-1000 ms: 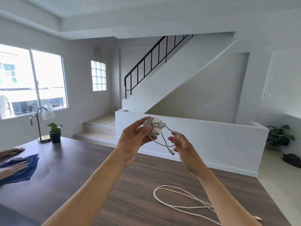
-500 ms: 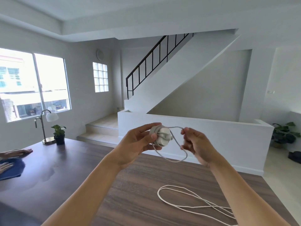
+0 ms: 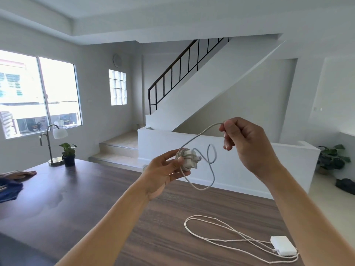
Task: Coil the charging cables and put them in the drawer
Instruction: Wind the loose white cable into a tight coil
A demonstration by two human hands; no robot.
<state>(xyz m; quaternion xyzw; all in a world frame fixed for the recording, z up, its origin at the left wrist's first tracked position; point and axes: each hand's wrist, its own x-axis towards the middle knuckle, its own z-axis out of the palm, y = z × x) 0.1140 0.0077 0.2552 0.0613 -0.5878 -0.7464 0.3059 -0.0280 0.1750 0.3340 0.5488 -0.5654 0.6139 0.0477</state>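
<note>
Centre frame, the left hand (image 3: 163,174) grips the coiled charger bundle (image 3: 187,160), fingers curled round it. Upper right, the right hand (image 3: 247,143) pinches the loose cable tail (image 3: 199,134). Lower right, a second cable (image 3: 185,224) sprawls uncoiled on the table (image 3: 76,198), next to a white adapter (image 3: 282,245).

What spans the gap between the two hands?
A slack stretch of grey cable, running from the wound bundle in the left hand to the pinching right hand; head view.

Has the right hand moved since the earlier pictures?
Yes. The right hand has risen and gone right: it now crosses the top edge of the low white wall, having been below it, pinching the cable.
</note>
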